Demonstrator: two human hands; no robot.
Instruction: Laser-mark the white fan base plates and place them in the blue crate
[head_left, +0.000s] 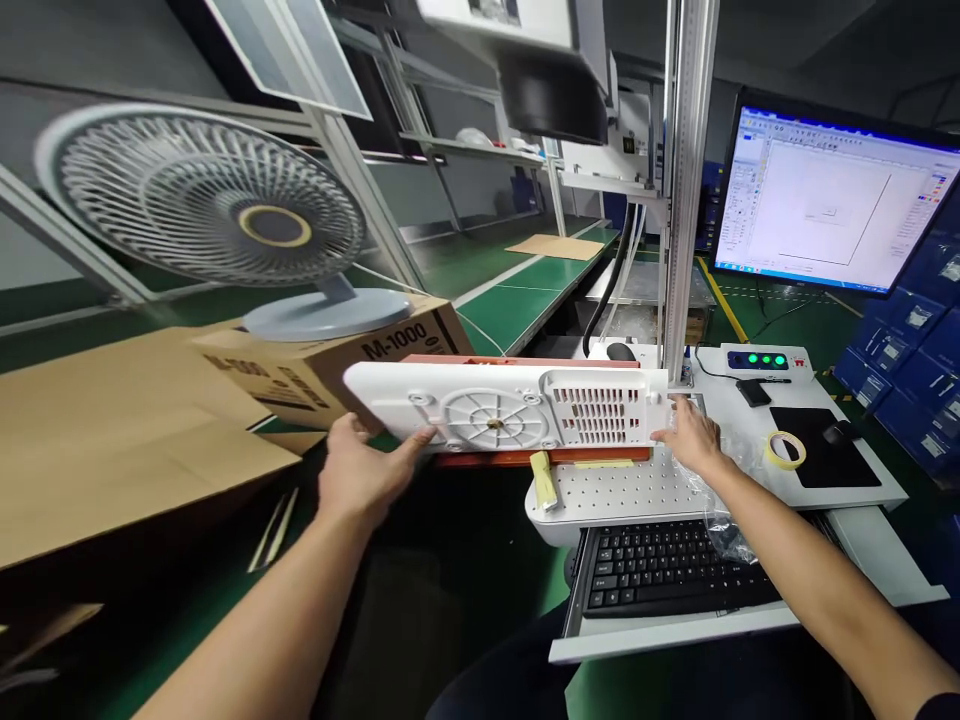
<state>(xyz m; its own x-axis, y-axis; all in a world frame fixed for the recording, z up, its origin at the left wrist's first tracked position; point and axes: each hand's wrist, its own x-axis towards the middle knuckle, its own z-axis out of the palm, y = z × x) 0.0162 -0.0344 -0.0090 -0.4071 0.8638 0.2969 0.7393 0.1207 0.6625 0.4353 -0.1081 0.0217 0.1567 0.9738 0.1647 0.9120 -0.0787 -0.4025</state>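
Note:
A long white plastic housing point(495, 410) with a round spoked grille and a block of vent slots is held level between both hands. My left hand point(367, 465) grips its left end, thumb on the near face. At the right end, my right hand point(694, 435) pinches the edge. Behind and under the housing lies an orange-red tray-like fixture point(465, 460), mostly hidden, on a perforated metal plate point(622, 490). A piece of yellow tape point(543, 480) hangs at the fixture's near edge. Clear plastic film point(724, 520) lies beneath my right forearm.
Overhead hangs a machine head with a black lens point(551, 100), beside a metal column point(684, 200). A fan point(277, 225) stands on a cardboard box point(352, 360) at left. A keyboard point(667, 570), tape roll point(785, 450), mouse point(840, 430) and monitor point(832, 200) are at right.

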